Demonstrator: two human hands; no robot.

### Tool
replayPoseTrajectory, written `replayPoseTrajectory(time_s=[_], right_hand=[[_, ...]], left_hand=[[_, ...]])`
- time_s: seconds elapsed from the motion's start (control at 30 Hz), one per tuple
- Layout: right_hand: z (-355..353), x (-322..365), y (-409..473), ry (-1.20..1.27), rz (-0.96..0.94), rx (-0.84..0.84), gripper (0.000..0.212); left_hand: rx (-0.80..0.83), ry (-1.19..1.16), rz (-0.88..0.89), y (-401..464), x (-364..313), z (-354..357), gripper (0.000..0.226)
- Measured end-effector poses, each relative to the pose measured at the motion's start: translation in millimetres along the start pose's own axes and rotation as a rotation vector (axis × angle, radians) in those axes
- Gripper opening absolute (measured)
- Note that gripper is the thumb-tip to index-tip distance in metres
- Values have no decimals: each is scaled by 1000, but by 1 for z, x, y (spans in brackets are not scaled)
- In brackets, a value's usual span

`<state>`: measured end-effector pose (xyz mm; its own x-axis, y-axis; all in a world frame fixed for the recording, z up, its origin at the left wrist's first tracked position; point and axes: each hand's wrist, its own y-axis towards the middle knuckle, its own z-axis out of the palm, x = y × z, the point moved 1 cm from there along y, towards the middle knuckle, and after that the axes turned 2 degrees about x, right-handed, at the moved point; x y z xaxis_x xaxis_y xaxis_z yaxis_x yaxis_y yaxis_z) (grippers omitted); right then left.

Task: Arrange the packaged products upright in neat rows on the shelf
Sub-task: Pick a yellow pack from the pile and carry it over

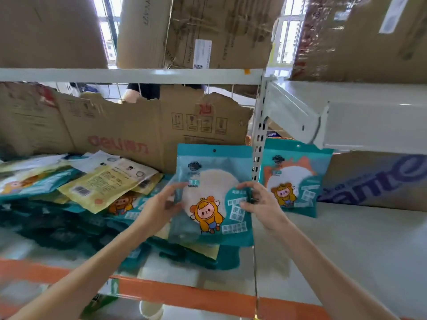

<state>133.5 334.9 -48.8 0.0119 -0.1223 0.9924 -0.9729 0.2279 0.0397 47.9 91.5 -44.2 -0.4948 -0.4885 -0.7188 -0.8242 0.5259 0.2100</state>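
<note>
Teal plastic mirror packet [211,197] held upright between both grips, left hand [161,207] and right hand [262,203] pinching its side edges. Matching packet [294,179] stands right of them, likely marking the row; loose heap [69,192] lies left.

Head view looks down, close over shelf [346,245].
</note>
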Motion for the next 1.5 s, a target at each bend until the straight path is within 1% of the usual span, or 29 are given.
replayPoseTrajectory(time_s=[0.1, 0.23, 0.37, 0.47, 0.53, 0.67, 0.8, 0.93, 1.1, 1.3, 1.5], right_hand=[[-27, 2, -11, 3, -51, -83, 36], [-64, -7, -20, -60, -126, -233, 36], [-100, -27, -21, -204, -172, -415, 34], [-126, -41, -23, -310, -178, -476, 38], [-140, -50, -25, -369, -178, -474, 42], [-161, -59, -25, -439, -147, -444, 47], [-176, -57, -12, -586, -178, -509, 47], [-178, -47, 5, -681, -215, -559, 47], [-181, -49, 23, -707, -180, -552, 49], [-181, -63, 28, -697, -127, -535, 52], [-180, -72, 31, -730, -138, -513, 54]], left_hand=[[-22, -128, 44, 6, -17, 20, 44], [-30, -221, 32, 19, -38, 59, 43], [24, -230, 43, 39, -60, 100, 41], [66, -181, 84, 55, -72, 128, 52], [92, -138, 111, 65, -76, 144, 58], [74, -62, 137, 82, -87, 169, 59], [24, -36, 173, 99, -101, 183, 54], [-67, -13, 212, 117, -106, 190, 51], [-104, 44, 170, 127, -102, 200, 52], [-39, 236, 154, 126, -91, 207, 62], [-26, 316, 125, 123, -88, 206, 54]])
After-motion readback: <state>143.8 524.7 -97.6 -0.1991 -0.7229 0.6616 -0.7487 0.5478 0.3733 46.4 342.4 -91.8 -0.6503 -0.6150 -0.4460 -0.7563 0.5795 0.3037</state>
